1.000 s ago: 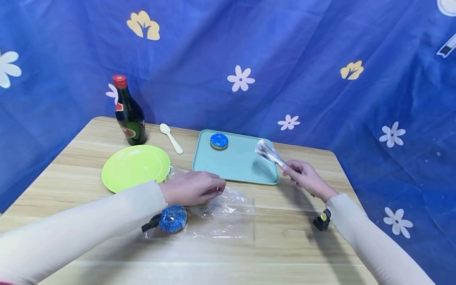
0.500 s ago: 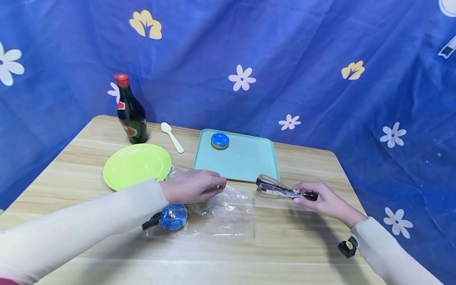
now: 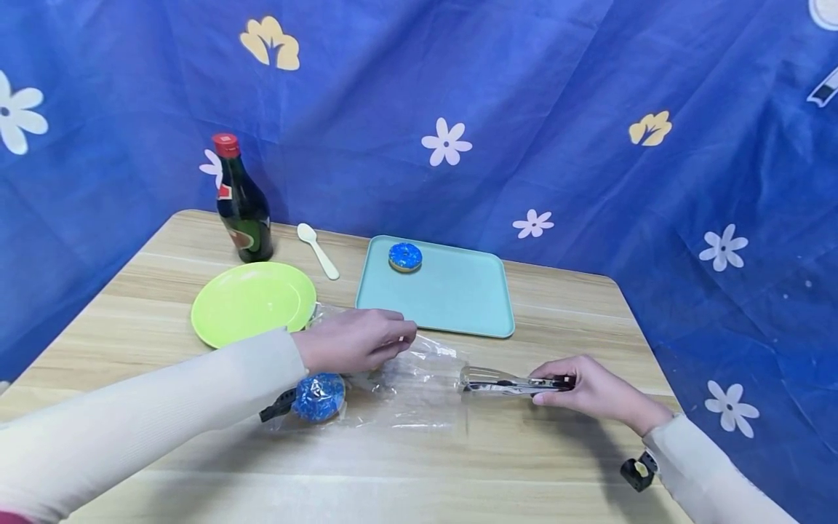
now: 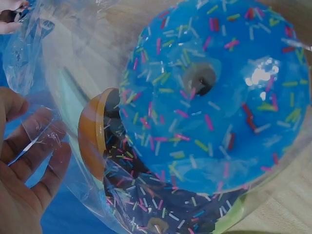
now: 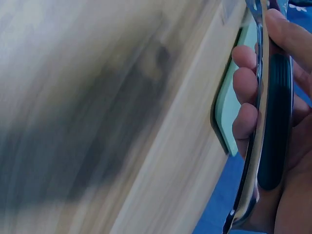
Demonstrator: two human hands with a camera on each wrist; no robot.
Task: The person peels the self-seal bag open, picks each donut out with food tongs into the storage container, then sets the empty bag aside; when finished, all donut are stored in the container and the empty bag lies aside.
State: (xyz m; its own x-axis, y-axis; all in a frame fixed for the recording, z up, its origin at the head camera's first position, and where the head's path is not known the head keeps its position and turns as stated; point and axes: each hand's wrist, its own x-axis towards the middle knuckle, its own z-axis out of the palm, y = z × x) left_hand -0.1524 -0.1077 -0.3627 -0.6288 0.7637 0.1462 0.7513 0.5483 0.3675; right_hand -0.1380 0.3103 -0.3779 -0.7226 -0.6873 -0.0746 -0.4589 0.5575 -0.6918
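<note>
My left hand (image 3: 360,340) pinches the upper layer of a clear plastic bag (image 3: 425,411) lying on the table. Inside the bag are a blue-iced donut with sprinkles (image 3: 318,397) and, in the left wrist view, a chocolate-iced donut (image 4: 165,209) partly hidden behind it. My right hand (image 3: 592,386) grips metal tongs (image 3: 500,382) by their dark handles (image 5: 276,122). The tips of the tongs point left, right at the bag's open right end. Another blue-iced donut (image 3: 405,257) lies on a light teal tray (image 3: 452,291) behind the bag.
A green plate (image 3: 252,302) sits left of the bag, just behind my left forearm. Beyond it stand a dark bottle with a red cap (image 3: 245,211) and, lying flat, a cream spoon (image 3: 318,251). A blue patterned cloth (image 3: 366,102) hangs behind the table (image 3: 406,480).
My right hand has brought the tongs from over the tray's right side down toward me, to the bag's right end. The left hand has kept its place on the bag.
</note>
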